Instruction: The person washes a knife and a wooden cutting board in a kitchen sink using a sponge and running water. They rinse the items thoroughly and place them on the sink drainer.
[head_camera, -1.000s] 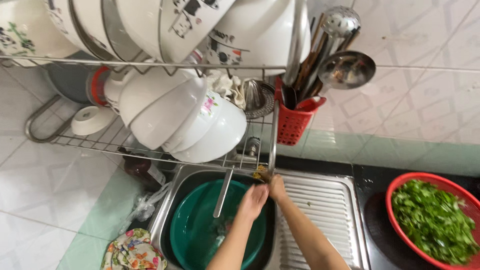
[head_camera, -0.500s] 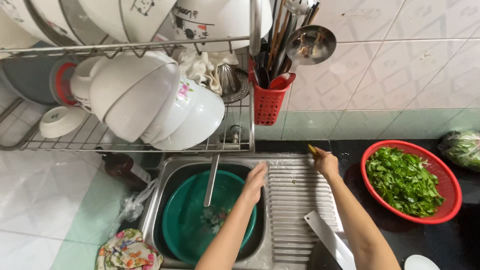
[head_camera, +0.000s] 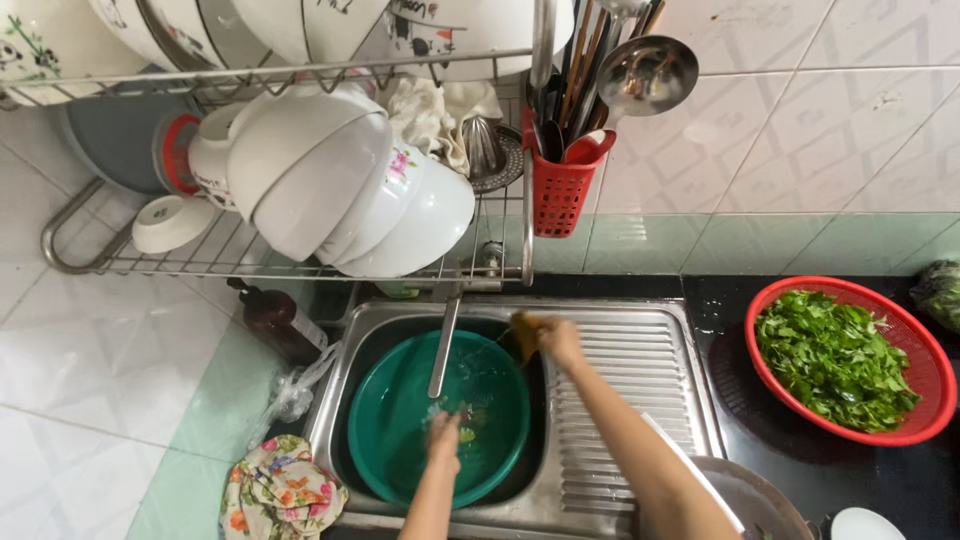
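While its fingers close around a small brownish scrap (head_camera: 524, 333), the right hand (head_camera: 558, 341) hovers at the sink (head_camera: 620, 345) edge; the blurred left hand (head_camera: 441, 438), grip unclear, dips into the green basin (head_camera: 400, 440) beneath the tap (head_camera: 444, 345).

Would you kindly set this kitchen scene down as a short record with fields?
Place: steel sink under a wire dish rack
Left hand: in the green basin beneath the tap, blurred
Right hand: at the sink's edge, fingers on a brownish thing, too blurred to name
Rack: white bowls, red utensil holder with a ladle
Counter: red basket of greens
Also: dark bottle, floral cloth
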